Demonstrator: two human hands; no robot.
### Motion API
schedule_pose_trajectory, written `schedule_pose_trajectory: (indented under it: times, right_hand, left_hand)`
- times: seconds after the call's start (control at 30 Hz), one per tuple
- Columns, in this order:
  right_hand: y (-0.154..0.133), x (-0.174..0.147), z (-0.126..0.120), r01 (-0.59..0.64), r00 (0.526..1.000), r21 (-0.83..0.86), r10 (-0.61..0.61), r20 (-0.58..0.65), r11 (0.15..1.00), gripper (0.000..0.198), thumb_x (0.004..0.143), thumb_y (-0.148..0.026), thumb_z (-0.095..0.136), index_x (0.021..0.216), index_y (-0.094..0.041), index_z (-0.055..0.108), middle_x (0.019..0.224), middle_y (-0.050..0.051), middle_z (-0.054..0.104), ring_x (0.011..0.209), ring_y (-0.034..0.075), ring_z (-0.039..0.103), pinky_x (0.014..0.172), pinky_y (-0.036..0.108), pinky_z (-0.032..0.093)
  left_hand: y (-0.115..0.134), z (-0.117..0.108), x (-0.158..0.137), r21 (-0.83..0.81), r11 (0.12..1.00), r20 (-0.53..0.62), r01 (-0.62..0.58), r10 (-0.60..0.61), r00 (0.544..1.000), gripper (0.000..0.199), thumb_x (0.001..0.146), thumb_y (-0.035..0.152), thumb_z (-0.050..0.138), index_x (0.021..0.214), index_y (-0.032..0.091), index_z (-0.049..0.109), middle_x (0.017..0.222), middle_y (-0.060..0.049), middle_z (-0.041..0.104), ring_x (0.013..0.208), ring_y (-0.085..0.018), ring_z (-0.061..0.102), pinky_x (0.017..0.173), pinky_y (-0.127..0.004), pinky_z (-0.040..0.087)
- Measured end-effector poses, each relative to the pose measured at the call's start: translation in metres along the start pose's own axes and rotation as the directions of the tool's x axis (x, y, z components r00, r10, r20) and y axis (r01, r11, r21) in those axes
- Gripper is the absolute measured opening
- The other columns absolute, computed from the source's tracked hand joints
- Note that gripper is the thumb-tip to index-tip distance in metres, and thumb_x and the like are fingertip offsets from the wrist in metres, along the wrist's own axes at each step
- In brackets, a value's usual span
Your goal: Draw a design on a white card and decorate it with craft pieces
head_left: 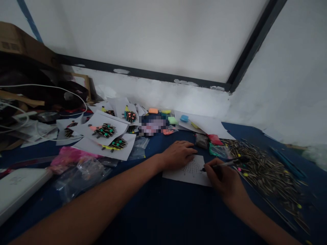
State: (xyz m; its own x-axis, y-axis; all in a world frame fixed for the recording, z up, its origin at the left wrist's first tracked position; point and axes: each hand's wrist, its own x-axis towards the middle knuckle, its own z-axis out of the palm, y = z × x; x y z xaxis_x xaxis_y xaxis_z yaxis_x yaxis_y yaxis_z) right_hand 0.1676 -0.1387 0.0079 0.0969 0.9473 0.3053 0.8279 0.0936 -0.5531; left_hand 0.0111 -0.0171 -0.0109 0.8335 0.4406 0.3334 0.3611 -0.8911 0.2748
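My left hand [177, 155] lies flat with its fingers stretched out over the upper left edge of a small white paper [176, 176]. Many short dark marks in a rounded patch cover the middle of this sheet. In my right hand [226, 180] is a dark pen [231, 162], its tip at the right side of the marked patch. Just beyond the paper sit a small dark packet [201, 140], a red packet [215, 139] and a clear bag with a green edge [217, 150].
Striped seeds [268, 173] are heaped at the right, with small coloured bits among them. Papers with seed-and-clay figures [103, 130] overlap at the left. Nearby are clear plastic bags [81, 175], a white box [21, 189], cables and coloured clay blocks [184, 118]. A wall [163, 93] rises behind.
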Motion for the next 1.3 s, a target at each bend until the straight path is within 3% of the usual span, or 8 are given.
schedule_pose_trajectory:
  times: [0.63, 0.83, 1.3]
  right_hand:
    - [-0.0028, 0.0014, 0.0011, -0.011, 1.000, -0.055, 0.012, 0.009, 0.998, 0.028, 0.083, -0.042, 0.042, 0.067, -0.021, 0.052, 0.043, -0.003, 0.046, 0.036, 0.014, 0.047, 0.039, 0.025, 0.027]
    - [-0.0013, 0.0008, 0.0023, 0.005, 1.000, -0.040, -0.005, 0.006, 0.999, 0.029, 0.083, -0.042, 0.042, 0.067, -0.021, 0.054, 0.046, -0.002, 0.052, 0.039, 0.014, 0.050, 0.040, 0.024, 0.031]
    - [0.0012, 0.0008, 0.0042, 0.012, 1.000, -0.060, -0.011, 0.019, 0.998, 0.029, 0.085, -0.041, 0.041, 0.066, -0.021, 0.052, 0.042, -0.004, 0.048, 0.037, 0.013, 0.048, 0.041, 0.025, 0.028]
  left_hand:
    - [0.0024, -0.0030, 0.0006, 0.003, 1.000, 0.019, 0.014, -0.014, 1.000, 0.034, 0.095, 0.029, 0.041, 0.122, 0.022, 0.059, 0.136, -0.007, 0.051, 0.126, -0.024, 0.045, 0.105, -0.042, 0.035]
    - [0.0014, -0.0018, 0.0006, -0.008, 1.000, 0.007, 0.011, -0.011, 1.000, 0.034, 0.095, 0.030, 0.041, 0.122, 0.021, 0.059, 0.136, -0.008, 0.051, 0.127, -0.025, 0.044, 0.105, -0.042, 0.035]
    - [0.0012, -0.0004, 0.0003, 0.000, 1.000, 0.000, 0.001, -0.001, 1.000, 0.033, 0.094, 0.029, 0.041, 0.122, 0.021, 0.059, 0.134, -0.007, 0.052, 0.126, -0.023, 0.045, 0.104, -0.041, 0.036]
